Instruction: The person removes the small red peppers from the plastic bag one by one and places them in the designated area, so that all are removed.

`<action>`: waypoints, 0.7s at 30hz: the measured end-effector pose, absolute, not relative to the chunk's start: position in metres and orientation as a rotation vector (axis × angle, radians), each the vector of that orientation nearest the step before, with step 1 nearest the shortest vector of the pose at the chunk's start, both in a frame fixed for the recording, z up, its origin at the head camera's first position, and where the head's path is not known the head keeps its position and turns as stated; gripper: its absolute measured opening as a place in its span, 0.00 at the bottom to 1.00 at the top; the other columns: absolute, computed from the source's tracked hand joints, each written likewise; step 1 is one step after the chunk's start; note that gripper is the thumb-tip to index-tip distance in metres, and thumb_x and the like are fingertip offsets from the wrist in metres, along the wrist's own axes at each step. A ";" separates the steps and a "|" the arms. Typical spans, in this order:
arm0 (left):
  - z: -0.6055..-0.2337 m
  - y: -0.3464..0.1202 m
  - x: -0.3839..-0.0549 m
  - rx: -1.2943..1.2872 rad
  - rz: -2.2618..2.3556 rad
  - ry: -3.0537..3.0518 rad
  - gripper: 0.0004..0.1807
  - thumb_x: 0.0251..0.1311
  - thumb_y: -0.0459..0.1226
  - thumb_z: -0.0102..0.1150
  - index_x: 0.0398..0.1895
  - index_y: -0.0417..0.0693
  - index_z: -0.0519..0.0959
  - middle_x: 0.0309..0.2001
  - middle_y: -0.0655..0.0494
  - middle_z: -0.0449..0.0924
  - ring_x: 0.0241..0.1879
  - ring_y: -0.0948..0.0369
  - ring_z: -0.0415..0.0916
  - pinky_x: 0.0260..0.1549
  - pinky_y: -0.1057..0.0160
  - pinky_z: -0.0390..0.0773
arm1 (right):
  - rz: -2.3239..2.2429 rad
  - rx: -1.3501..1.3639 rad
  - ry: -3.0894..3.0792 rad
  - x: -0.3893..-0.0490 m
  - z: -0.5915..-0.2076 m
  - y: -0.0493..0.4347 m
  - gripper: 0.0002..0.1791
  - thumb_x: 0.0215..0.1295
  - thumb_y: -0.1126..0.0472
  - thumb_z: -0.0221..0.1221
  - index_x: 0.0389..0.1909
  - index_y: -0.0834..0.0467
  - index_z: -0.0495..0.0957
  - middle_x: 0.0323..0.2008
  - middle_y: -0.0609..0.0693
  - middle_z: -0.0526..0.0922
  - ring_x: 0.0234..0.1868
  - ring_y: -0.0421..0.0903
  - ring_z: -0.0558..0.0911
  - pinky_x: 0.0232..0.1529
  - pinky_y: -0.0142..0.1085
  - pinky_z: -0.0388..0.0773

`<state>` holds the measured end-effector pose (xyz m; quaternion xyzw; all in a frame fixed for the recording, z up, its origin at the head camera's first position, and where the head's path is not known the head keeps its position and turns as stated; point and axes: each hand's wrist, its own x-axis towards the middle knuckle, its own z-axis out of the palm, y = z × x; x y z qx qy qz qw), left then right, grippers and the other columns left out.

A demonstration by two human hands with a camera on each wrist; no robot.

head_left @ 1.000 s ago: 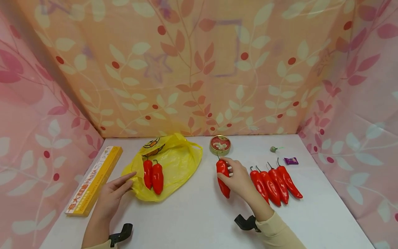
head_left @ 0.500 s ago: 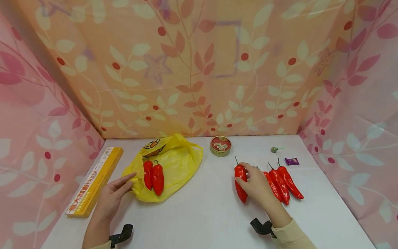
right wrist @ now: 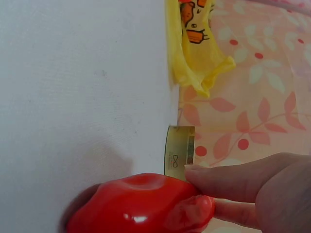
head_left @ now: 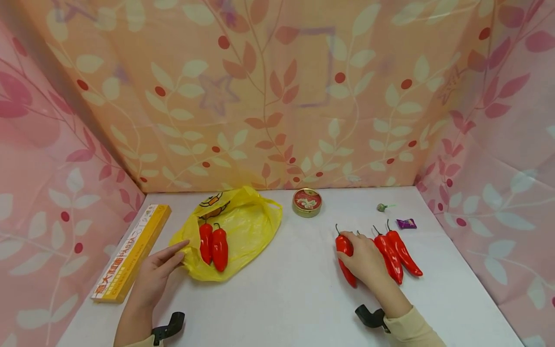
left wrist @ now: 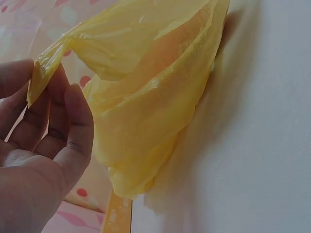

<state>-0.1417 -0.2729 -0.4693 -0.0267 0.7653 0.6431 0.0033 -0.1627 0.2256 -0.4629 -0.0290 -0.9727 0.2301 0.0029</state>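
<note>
My right hand [head_left: 366, 258] holds a glossy red chili pepper [head_left: 345, 248] by its side. In the right wrist view, thumb and finger pinch this pepper [right wrist: 141, 206] close over the white tabletop. Two more red peppers [head_left: 389, 255] lie just right of the hand, which hides others of that row except for a stem tip. At the left, my left hand [head_left: 156, 272] pinches the rim of a yellow plastic bag [head_left: 253, 236]; the left wrist view shows the bag's edge [left wrist: 46, 65] between thumb and fingers. Two red peppers [head_left: 220, 250] lie in the bag's mouth.
A yellow pasta box [head_left: 132, 253] lies left of the bag. At the back stands a round red-and-gold tin [head_left: 307, 202]. A purple-wrapped candy [head_left: 406, 224] and a small green round item [head_left: 382, 207] lie at the back right. Patterned cloth walls enclose the table [head_left: 277, 303].
My right hand has moved right with the pepper, from in front of the tin to beside the row of peppers, covering part of it. The left hand stays at the bag.
</note>
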 end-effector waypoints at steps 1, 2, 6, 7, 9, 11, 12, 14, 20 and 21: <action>-0.469 -0.273 -0.142 -0.086 2.013 2.402 0.28 0.72 0.45 0.58 0.68 0.39 0.73 0.62 0.64 0.80 0.54 0.73 0.77 0.50 0.76 0.79 | 0.714 -0.092 -3.056 -0.163 -0.464 0.226 0.37 0.57 0.52 0.72 0.67 0.54 0.73 0.54 0.64 0.80 0.53 0.61 0.77 0.41 0.57 0.85; -0.470 -0.273 -0.142 -0.088 2.010 2.407 0.28 0.72 0.45 0.58 0.68 0.39 0.73 0.62 0.64 0.80 0.54 0.73 0.77 0.50 0.76 0.79 | 0.710 -0.094 -3.062 -0.164 -0.464 0.226 0.37 0.57 0.52 0.73 0.67 0.54 0.73 0.54 0.64 0.79 0.53 0.61 0.77 0.40 0.57 0.86; -0.471 -0.274 -0.142 -0.100 1.995 2.424 0.28 0.71 0.47 0.58 0.68 0.40 0.73 0.62 0.64 0.80 0.54 0.74 0.78 0.50 0.76 0.79 | 0.704 -0.093 -3.077 -0.167 -0.466 0.229 0.37 0.56 0.51 0.73 0.67 0.54 0.74 0.53 0.64 0.79 0.52 0.60 0.77 0.39 0.56 0.86; -0.471 -0.273 -0.143 -0.106 1.995 2.425 0.28 0.71 0.47 0.58 0.68 0.41 0.74 0.62 0.64 0.80 0.54 0.74 0.78 0.50 0.75 0.79 | 0.704 -0.092 -3.077 -0.168 -0.467 0.229 0.38 0.56 0.51 0.73 0.67 0.55 0.74 0.53 0.65 0.78 0.52 0.61 0.77 0.38 0.56 0.86; -0.471 -0.273 -0.142 -0.110 1.991 2.428 0.28 0.71 0.47 0.59 0.68 0.41 0.74 0.62 0.63 0.80 0.54 0.74 0.78 0.50 0.75 0.79 | 0.712 -0.096 -3.075 -0.168 -0.468 0.230 0.37 0.56 0.51 0.73 0.67 0.55 0.74 0.54 0.66 0.77 0.52 0.61 0.77 0.38 0.56 0.86; -0.471 -0.273 -0.142 -0.109 1.988 2.429 0.28 0.71 0.47 0.59 0.68 0.41 0.74 0.62 0.62 0.80 0.54 0.73 0.78 0.50 0.75 0.79 | 0.726 -0.103 -3.070 -0.169 -0.468 0.231 0.37 0.56 0.51 0.73 0.67 0.56 0.74 0.54 0.66 0.76 0.52 0.62 0.77 0.38 0.56 0.86; -0.471 -0.273 -0.142 -0.107 1.987 2.430 0.28 0.71 0.47 0.59 0.68 0.40 0.74 0.62 0.62 0.80 0.54 0.74 0.78 0.50 0.75 0.79 | 0.730 -0.106 -3.067 -0.169 -0.469 0.232 0.37 0.56 0.51 0.73 0.67 0.56 0.74 0.54 0.66 0.76 0.52 0.62 0.77 0.38 0.56 0.86; -0.470 -0.273 -0.142 -0.103 1.990 2.427 0.28 0.71 0.47 0.58 0.68 0.40 0.74 0.62 0.63 0.80 0.54 0.74 0.78 0.50 0.75 0.79 | 0.736 -0.113 -3.060 -0.169 -0.469 0.233 0.37 0.56 0.51 0.73 0.66 0.56 0.75 0.54 0.66 0.75 0.52 0.62 0.77 0.39 0.57 0.86; -0.469 -0.273 -0.141 -0.077 2.038 2.406 0.28 0.72 0.45 0.58 0.68 0.38 0.73 0.59 0.69 0.81 0.54 0.73 0.78 0.50 0.76 0.79 | 0.721 -0.098 -3.040 -0.168 -0.467 0.233 0.35 0.57 0.50 0.73 0.65 0.55 0.76 0.53 0.64 0.77 0.51 0.59 0.78 0.41 0.55 0.86; -0.469 -0.273 -0.141 -0.071 2.043 2.407 0.27 0.72 0.44 0.58 0.68 0.38 0.73 0.58 0.70 0.81 0.53 0.73 0.78 0.50 0.76 0.79 | 0.727 -0.098 -3.038 -0.167 -0.466 0.232 0.35 0.57 0.50 0.73 0.65 0.55 0.76 0.53 0.64 0.77 0.51 0.59 0.78 0.41 0.55 0.86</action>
